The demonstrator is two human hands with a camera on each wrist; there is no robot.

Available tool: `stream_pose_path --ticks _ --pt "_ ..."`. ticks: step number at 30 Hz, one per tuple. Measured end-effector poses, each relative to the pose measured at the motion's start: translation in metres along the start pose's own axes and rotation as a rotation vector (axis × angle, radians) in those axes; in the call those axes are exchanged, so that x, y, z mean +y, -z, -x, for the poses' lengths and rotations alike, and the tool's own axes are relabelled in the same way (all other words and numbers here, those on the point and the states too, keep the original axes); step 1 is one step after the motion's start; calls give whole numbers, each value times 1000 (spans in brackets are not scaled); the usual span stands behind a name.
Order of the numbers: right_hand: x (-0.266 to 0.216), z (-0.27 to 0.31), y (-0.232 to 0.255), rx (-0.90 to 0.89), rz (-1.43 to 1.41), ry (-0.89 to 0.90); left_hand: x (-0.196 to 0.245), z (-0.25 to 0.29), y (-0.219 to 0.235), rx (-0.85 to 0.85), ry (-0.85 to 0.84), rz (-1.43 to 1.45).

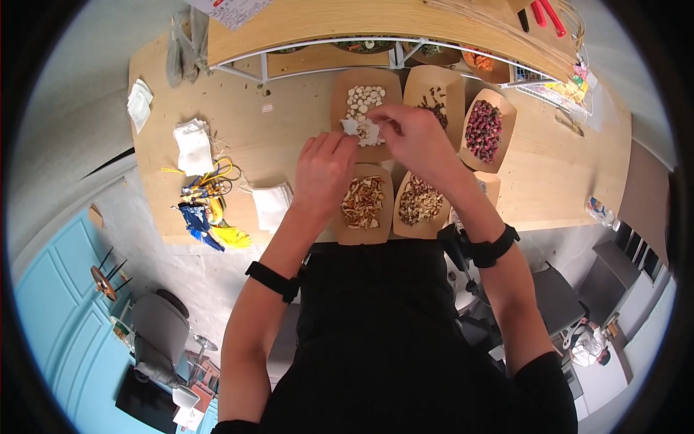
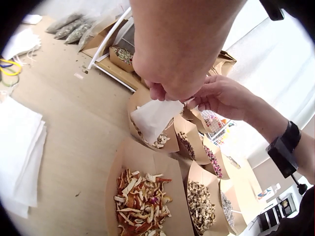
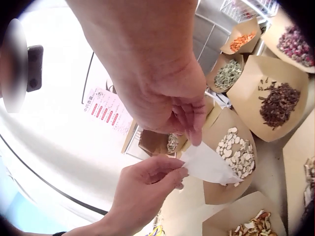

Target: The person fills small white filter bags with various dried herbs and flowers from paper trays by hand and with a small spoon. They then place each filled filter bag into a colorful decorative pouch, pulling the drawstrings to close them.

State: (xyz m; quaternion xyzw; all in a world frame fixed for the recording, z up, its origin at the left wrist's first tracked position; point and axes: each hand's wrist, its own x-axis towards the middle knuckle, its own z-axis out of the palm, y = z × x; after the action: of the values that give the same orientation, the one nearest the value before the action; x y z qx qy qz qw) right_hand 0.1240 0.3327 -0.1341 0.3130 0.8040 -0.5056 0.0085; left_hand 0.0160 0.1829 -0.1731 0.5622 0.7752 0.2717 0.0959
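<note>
A small white cloth-like pouch (image 1: 367,129) is stretched between both hands over a brown paper tray (image 1: 338,94) of flat white slices (image 3: 236,155). My left hand (image 1: 327,170) pinches one edge of it between thumb and fingers. At the opposite edge, the fingers of my right hand (image 1: 418,141) grip it. Some pale brownish bits show at the pouch's mouth in the head view. Nearer my body stand a tray of orange-and-white dried strips (image 1: 363,202) and a tray of chopped brown pieces (image 1: 421,200).
Trays of dark cloves-like bits (image 1: 435,108) and dried rosebuds (image 1: 483,130) stand to the right. On the left lie stacked white pouches (image 1: 194,147), more pouches (image 1: 272,206), and yellow and blue cords with tassels (image 1: 210,206). A wooden shelf (image 1: 325,22) overhangs the back.
</note>
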Motion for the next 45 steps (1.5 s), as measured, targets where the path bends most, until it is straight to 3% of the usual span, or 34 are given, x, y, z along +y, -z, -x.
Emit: stream_pose_path --ticks 2,9,12,17,19,20,22,23,25,26,27,30,32,35,38,41,45 --pt "13 2 0 88 -17 -6 0 -1 4 19 10 16" --pt "23 17 -22 146 35 97 19 -2 36 63 15 124" --pt "12 19 -20 191 -21 236 27 3 54 55 -4 128" --pt "-24 45 -2 69 -74 238 33 23 87 72 -58 177" --pt "-52 67 11 48 -98 176 43 32 107 45 162 375" --pt "-64 77 17 26 -135 101 43 34 111 61 144 378" --pt "-84 96 27 13 -176 100 44 39 114 135 358 926" --pt "-91 105 29 -20 -235 88 45 42 116 145 344 937" --pt "-99 120 27 -13 -268 97 50 43 123 -232 302 1396" --pt "-102 126 25 -2 -382 61 58 46 127 -325 387 1465" --pt "-104 133 23 9 -497 25 62 48 126 -325 373 1473" --pt "-103 145 24 71 -485 -57 74 52 123 -335 475 1510" --pt "-111 155 24 65 -526 -25 84 58 124 -157 564 1632" --pt "-114 162 27 59 -515 -28 88 61 115 -203 530 1637" --pt "-111 163 33 77 -329 -75 95 62 113 -240 540 1591" --pt "-104 169 44 125 -422 -17 102 62 111 -303 628 1758" --pt "-80 179 61 145 -413 -26 124 54 100 -245 636 1650"
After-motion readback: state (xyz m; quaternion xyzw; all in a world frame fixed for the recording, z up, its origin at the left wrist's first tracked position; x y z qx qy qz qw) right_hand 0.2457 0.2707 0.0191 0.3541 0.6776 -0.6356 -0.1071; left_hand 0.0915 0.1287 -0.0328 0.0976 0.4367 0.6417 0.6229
